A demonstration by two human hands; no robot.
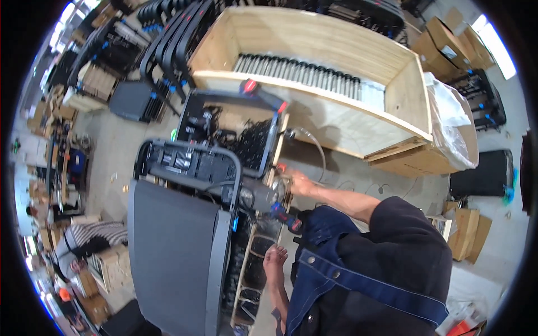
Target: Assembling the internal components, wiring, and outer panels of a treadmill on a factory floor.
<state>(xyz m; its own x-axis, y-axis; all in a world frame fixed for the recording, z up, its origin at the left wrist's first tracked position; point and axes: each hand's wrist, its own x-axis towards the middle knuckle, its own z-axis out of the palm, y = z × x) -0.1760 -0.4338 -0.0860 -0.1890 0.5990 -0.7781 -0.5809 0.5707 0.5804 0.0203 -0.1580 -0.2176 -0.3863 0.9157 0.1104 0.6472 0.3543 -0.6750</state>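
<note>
My right hand (301, 182) reaches over a narrow wooden parts rack (259, 229). Its fingertips are blurred among small parts there, so I cannot tell what they touch. My left hand (275, 255) is closed, fingers curled, beside the rack's near side. Whatever it may hold is too small to make out. Between the hands a blue and black power driver (287, 217) lies across the rack. Left of the rack stands a treadmill (174, 246) with a grey deck, a black tubular frame and its machinery exposed at the far end.
A black bin (193, 101) of cables and dark parts sits beyond the treadmill, with a red and black tool (263, 96) on its edge. Behind stands a large wooden crate (336, 120) of metal rollers (302, 73). Cardboard boxes (440, 47) lie right; another person (92, 238) bends at far left.
</note>
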